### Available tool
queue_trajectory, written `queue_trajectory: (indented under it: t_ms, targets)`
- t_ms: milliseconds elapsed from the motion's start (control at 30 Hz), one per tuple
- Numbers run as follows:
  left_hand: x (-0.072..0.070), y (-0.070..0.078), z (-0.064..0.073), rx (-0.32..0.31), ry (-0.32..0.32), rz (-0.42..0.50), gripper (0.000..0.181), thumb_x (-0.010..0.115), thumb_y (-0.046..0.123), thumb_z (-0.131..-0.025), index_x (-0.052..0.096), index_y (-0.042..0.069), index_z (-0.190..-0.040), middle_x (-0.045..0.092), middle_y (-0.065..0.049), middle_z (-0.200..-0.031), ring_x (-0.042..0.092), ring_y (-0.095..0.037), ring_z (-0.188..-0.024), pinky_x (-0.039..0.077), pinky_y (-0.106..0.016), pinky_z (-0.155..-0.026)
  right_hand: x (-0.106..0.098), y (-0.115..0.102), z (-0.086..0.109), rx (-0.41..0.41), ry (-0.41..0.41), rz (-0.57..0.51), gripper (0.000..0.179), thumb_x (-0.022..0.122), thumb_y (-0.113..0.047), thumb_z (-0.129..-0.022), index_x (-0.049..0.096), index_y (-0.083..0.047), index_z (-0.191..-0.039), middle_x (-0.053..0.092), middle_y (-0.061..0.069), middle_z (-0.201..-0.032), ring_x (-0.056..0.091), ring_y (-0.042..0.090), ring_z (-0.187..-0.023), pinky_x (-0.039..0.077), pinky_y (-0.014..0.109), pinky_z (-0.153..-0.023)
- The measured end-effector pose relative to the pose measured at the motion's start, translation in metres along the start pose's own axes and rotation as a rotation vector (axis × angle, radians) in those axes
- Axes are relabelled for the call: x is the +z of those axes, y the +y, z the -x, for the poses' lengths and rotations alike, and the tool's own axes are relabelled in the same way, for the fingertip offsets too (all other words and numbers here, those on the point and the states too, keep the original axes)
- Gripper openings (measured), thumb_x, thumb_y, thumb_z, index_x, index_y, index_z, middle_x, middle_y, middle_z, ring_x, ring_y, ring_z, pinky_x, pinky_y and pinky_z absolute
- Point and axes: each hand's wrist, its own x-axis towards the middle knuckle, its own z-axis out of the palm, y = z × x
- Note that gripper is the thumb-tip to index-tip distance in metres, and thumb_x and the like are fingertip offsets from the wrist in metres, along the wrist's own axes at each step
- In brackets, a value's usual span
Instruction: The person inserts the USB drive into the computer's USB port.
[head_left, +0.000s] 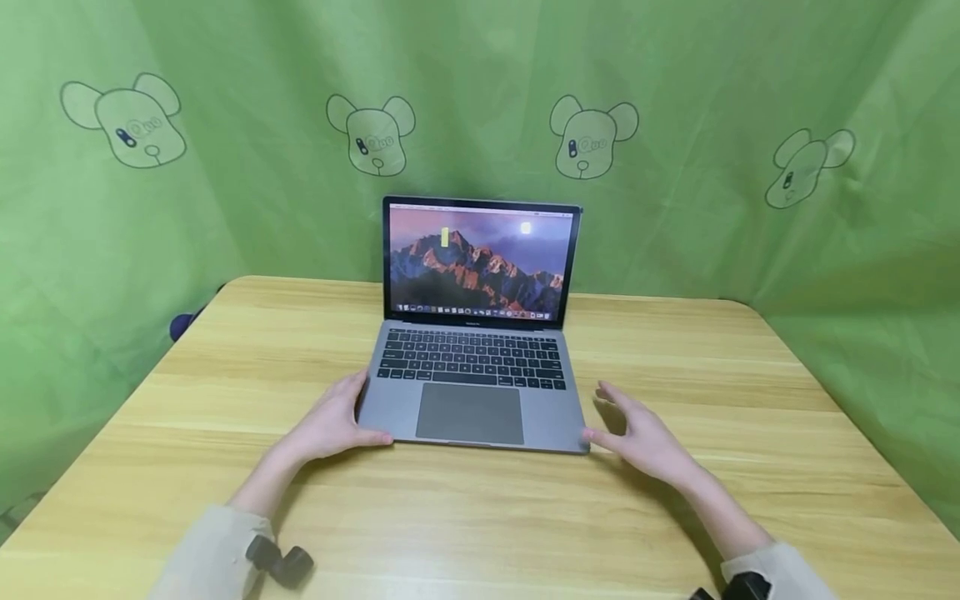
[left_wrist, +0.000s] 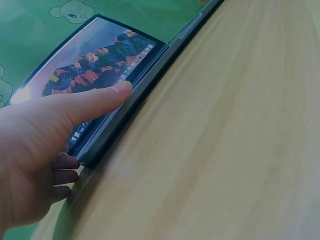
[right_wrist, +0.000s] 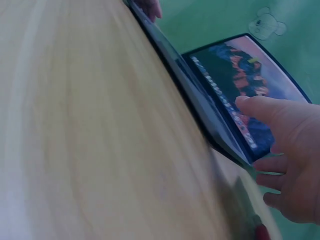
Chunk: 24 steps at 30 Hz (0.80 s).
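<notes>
A grey laptop (head_left: 469, 412) stands unfolded on the wooden table, its screen (head_left: 480, 262) lit with a mountain picture facing me. At its front left corner is my left hand (head_left: 330, 421), the thumb lying along the front edge and the fingers against the left side. My right hand (head_left: 641, 437) is beside the front right corner with its fingers spread. Its thumb tip is at that corner; whether it touches cannot be told. The left wrist view shows the left thumb (left_wrist: 102, 102) stretched straight over the laptop's edge. In the right wrist view the right fingers (right_wrist: 272, 180) stand off the laptop's side.
The table (head_left: 465, 517) has rounded back corners. Behind and around it hangs a green curtain (head_left: 480, 75) printed with bear heads, close to the back of the screen. A dark blue object (head_left: 180, 327) shows past the table's left edge. Dark devices (head_left: 281, 562) sit at both wrists.
</notes>
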Motion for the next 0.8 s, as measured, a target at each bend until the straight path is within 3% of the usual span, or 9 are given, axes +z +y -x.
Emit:
queue_trajectory:
  t_ms: [400,600,800]
  targets:
    - [-0.007,0.005,0.003,0.053,0.034,-0.230,0.103,0.067,0.063,-0.070,0.034,-0.007,-0.139,0.047,-0.024,-0.132,0.046,-0.038,-0.118,0.036,-0.054,-0.098,-0.033,0.029,0.029,0.008,0.018,0.082,0.078,0.068,-0.032,-0.084,0.030,0.011,-0.138,0.049,0.032,-0.122,0.041,0.051,-0.115,0.033,0.065,-0.090]
    - [-0.010,0.004,0.004,0.069,0.029,-0.355,0.101,0.061,0.069,-0.071,0.041,-0.006,-0.135,0.053,-0.022,-0.127,0.050,-0.037,-0.114,0.039,-0.055,-0.093,-0.040,0.041,0.041,0.024,0.010,0.125,0.081,0.075,-0.033,-0.078,0.036,0.013,-0.133,0.058,0.021,-0.104,0.053,0.038,-0.098,0.041,0.056,-0.084]
    - [-0.009,0.001,0.002,0.088,0.026,-0.453,0.102,0.055,0.075,-0.070,0.045,-0.005,-0.132,0.055,-0.020,-0.124,0.050,-0.037,-0.113,0.037,-0.055,-0.096,-0.043,0.049,0.050,0.072,0.009,0.187,0.058,0.076,-0.030,-0.076,0.055,0.009,-0.114,0.058,0.013,-0.095,0.054,0.030,-0.090,0.044,0.049,-0.078]
